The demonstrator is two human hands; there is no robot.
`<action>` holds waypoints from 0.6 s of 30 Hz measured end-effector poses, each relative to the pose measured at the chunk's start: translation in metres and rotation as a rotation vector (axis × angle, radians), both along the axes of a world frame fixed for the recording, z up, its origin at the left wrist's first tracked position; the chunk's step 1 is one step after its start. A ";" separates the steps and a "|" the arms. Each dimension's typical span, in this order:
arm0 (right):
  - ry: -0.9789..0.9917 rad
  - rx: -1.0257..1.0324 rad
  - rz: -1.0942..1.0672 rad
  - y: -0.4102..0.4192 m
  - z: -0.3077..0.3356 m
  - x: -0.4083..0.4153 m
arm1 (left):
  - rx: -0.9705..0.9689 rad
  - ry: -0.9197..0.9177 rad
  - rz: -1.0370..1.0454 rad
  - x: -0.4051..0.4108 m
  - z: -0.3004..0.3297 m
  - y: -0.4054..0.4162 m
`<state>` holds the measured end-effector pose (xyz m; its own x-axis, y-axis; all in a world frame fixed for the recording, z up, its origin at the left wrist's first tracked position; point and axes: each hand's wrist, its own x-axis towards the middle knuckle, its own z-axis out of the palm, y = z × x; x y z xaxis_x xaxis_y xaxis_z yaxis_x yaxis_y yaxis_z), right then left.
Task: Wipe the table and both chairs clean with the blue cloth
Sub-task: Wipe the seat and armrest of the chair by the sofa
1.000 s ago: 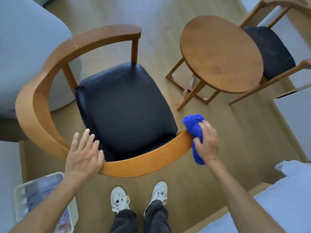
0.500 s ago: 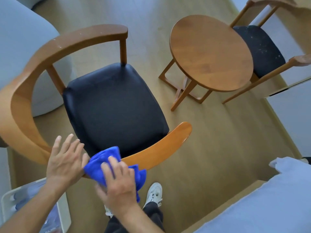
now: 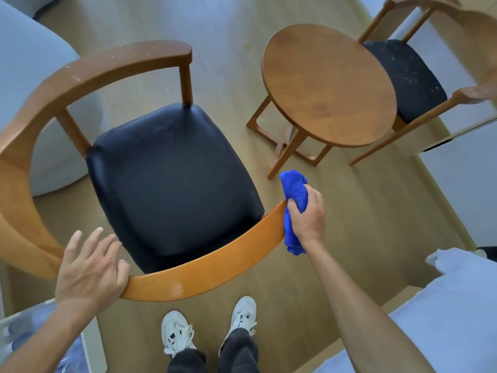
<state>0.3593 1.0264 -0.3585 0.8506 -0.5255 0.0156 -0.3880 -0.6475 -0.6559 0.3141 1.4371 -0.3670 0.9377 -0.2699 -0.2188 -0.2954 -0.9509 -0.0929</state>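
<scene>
Our right hand (image 3: 308,215) has its fingers curled round the blue cloth (image 3: 294,208), bunching it against the right tip of the near chair's (image 3: 172,168) curved wooden rail (image 3: 215,267), with cloth sticking out above and hanging below the fist. Our left hand (image 3: 90,267) lies flat with fingers spread on the same rail further round to the left, holding nothing. Inside the rail's curve we see the chair's black padded seat. Beyond our right hand, across a strip of wooden floor (image 3: 349,211), stands the round tabletop (image 3: 328,84) on crossed wooden legs, and just behind it the second chair (image 3: 406,79), whose dark seat is flecked with pale specks. A grey rounded piece of upholstery (image 3: 29,84) sits close behind the near chair on the left. At lower left we see the edge of a white tray (image 3: 88,343), at lower right a pale blue bed (image 3: 457,319), and between them our white shoes (image 3: 207,329)
</scene>
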 end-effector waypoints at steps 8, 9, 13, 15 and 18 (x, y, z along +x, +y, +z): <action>-0.006 -0.236 0.240 0.152 -0.007 -0.090 | -0.009 -0.014 0.031 0.000 0.005 -0.003; -0.011 -0.233 0.331 0.184 -0.008 -0.105 | -0.006 -0.023 0.035 0.000 0.004 -0.003; -0.141 -0.247 0.627 0.241 -0.016 -0.129 | -0.030 -0.047 0.062 -0.002 0.000 -0.003; -0.216 -0.304 0.754 0.211 -0.021 -0.117 | -0.038 -0.057 0.053 -0.002 -0.002 -0.001; -0.243 -0.330 0.762 0.134 -0.022 -0.095 | -0.042 -0.100 0.017 -0.001 -0.003 0.001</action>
